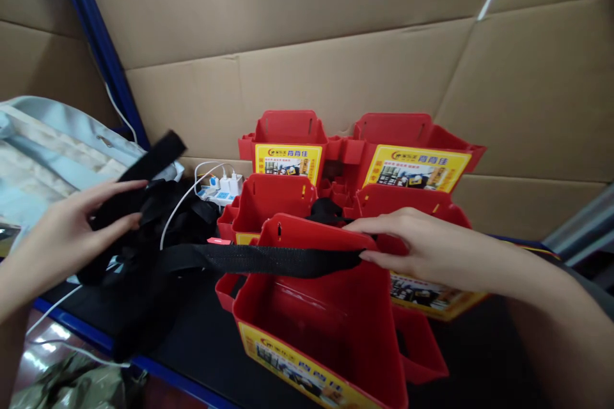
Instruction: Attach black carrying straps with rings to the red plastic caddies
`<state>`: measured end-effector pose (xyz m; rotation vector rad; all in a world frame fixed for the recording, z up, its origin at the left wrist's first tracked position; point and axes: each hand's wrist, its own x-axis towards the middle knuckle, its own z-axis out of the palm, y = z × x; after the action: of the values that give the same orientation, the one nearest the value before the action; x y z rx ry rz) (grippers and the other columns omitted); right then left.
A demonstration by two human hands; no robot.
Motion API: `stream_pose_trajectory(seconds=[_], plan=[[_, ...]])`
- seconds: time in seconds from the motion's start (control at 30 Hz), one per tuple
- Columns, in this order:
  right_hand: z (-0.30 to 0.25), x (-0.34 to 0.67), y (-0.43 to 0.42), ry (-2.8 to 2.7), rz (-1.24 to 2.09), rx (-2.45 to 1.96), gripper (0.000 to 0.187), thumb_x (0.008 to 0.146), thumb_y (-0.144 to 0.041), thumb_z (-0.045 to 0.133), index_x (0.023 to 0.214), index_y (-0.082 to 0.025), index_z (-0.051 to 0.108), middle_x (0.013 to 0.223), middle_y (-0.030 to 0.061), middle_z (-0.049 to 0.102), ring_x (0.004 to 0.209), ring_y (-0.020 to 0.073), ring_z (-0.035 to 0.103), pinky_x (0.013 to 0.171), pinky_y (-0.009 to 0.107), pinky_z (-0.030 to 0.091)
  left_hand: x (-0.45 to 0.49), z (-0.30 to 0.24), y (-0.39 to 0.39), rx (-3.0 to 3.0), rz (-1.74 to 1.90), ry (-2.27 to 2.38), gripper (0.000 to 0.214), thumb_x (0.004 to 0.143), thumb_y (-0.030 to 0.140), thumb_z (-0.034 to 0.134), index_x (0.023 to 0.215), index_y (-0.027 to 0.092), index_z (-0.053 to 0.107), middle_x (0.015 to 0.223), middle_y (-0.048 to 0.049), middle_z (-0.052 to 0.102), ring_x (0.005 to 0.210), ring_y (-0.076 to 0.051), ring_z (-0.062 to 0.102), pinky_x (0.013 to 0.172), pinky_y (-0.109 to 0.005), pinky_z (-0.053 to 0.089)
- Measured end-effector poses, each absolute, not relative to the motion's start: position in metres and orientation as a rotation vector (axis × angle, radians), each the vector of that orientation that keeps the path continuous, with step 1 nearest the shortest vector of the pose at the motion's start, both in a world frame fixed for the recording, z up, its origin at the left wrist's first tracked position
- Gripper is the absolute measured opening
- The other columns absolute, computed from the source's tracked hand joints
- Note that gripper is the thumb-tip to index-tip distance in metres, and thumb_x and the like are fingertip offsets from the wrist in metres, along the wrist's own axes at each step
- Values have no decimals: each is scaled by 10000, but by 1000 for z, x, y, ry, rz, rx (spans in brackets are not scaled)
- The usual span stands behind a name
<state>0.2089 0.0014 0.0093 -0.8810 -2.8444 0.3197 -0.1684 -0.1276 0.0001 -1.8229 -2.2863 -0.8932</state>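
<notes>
Starting at far left: grey-blue bag lies flat at the bench edge, partly under the left forearm. Left hand has its fingers stretched out, thumb under and fingers over, loosely gripping a bunch of black straps; one strap end sticks up and to the right above the fingers. Pile of the same black webbing sits on the dark bench just right of that hand. White cable runs over the pile up to a white power strip with chargers plugged in, against the cardboard wall. One black strap stretches level from the pile across the rim of the nearest red bin. Right hand pinches the far end of that strap against the bin's back rim, thumb below, fingers flat on top. More red bins with yellow labels are stacked close behind and beside the front one, touching each other. Blue shelf post runs diagonally at upper left. Blue bench edge at the bottom, with crumpled plastic wrap below it.
</notes>
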Motion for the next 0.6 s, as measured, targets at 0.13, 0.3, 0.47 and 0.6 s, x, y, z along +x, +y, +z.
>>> stream_pose_trajectory(seconds=[0.13,0.3,0.47,0.6], plan=[[13,210,-1,-2830,388,-758,391,819,-261,493,1208,-282,529,1086,-8,636,919,172,604,780,269,468,-119,6,-139,-2026,-968,-2321,405,797,432,491,1162,260,528,533,73,574,611,-134,548,743,-248,429],[6,202,-5,-2787,102,-571,424,814,-290,530,1237,-292,498,1363,1,413,1237,207,389,1006,362,358,-92,-2,-139,-2300,-1070,-2387,412,798,394,502,1205,334,479,555,84,590,424,-99,522,500,-204,461],[0,190,-18,-2852,-64,-428,250,777,-151,531,935,-282,675,1434,-48,288,1348,243,148,1074,452,220,-83,-14,-130,-2401,-909,-2250,391,822,258,460,1205,334,479,854,31,654,405,-62,530,483,-187,491],[8,194,-18,-2942,202,-326,166,776,-201,581,808,-304,707,1432,-90,279,1348,240,152,1071,427,236,-86,-18,-133,-2441,-901,-2274,412,843,231,436,1226,383,440,1125,24,591,405,-35,531,472,-179,510]])
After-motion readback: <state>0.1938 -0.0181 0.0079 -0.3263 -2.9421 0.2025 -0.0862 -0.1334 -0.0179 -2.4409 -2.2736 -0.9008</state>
